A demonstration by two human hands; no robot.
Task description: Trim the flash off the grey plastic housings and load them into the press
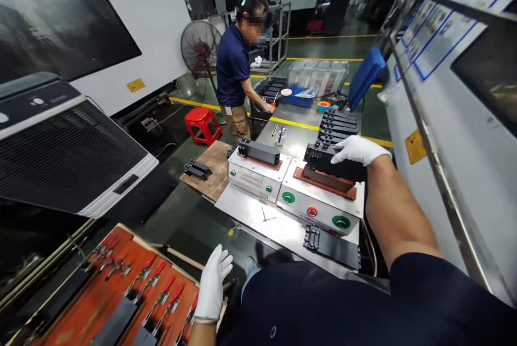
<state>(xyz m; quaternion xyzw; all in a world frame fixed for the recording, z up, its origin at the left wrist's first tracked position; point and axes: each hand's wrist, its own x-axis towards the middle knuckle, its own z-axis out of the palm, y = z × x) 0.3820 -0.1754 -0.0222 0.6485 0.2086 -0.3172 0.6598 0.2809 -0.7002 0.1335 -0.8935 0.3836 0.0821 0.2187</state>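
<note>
My right hand [359,150], in a white glove, grips a black block-shaped part [323,160] at its right side, on the brown fixture [329,181] of the right control box [319,200]. White-gloved too, my left hand [214,281] hangs at the lower middle with its fingers apart and nothing in it, beside the red-orange board [75,308] with red-handled clamps. A grey-black part [260,152] lies on the left control box [258,176]. Near the front edge of the metal table rests another flat black part [331,248].
A person [234,71] in a navy shirt stands across the table beside a red stool [203,124] and a fan [200,47]. Several black parts [338,125] line the back right, near a blue tray [299,95]. Machines flank both sides.
</note>
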